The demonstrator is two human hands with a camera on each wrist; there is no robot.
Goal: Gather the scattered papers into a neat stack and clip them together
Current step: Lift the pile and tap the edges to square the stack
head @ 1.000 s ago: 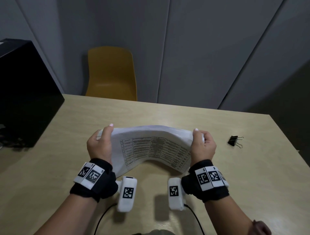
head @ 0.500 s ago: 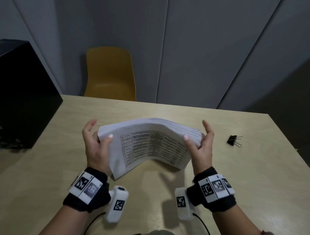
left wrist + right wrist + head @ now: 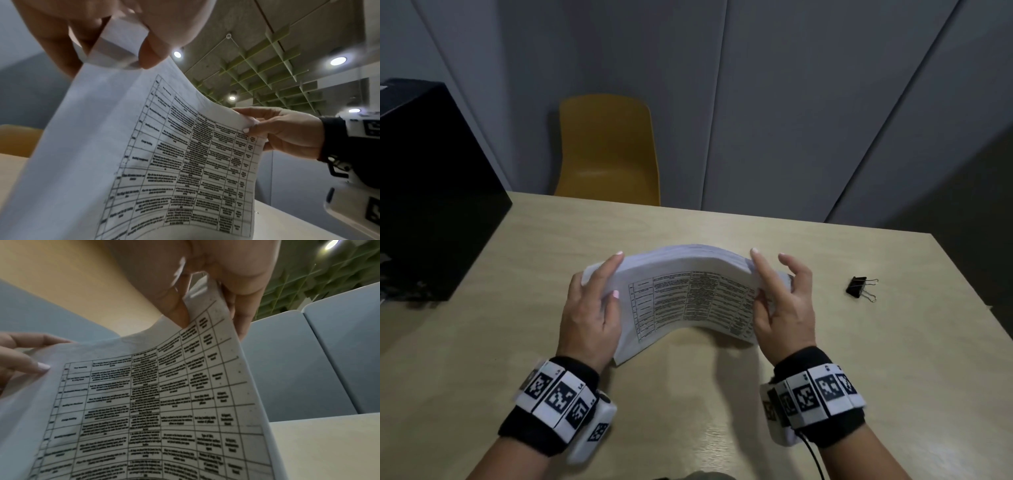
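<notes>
A thick stack of white papers [image 3: 688, 298] stands on its long edge on the table, bowed into an arch, with a printed table on the front sheet. My left hand [image 3: 599, 291] holds its left end, thumb on the front sheet and fingers along the top and back. My right hand [image 3: 767, 284] holds the right end the same way, with two fingers raised above the top edge. In the left wrist view my left hand's fingers [image 3: 152, 53] pinch the stack's corner [image 3: 119, 45]. The right wrist view shows the stack [image 3: 144, 402] pinched at its upper right corner. A black binder clip [image 3: 858, 286] lies on the table, right of my right hand.
The light wooden table [image 3: 688, 394] has its far edge just beyond the stack and its right edge past the clip. A black box [image 3: 431, 192] stands at the left end. A yellow chair [image 3: 606, 147] is behind the table against grey wall panels.
My hands went from gripping the stack's ends to loosening with fingers spread. Now they hold the ends again with thumbs in front. The stack stayed standing and bowed.
</notes>
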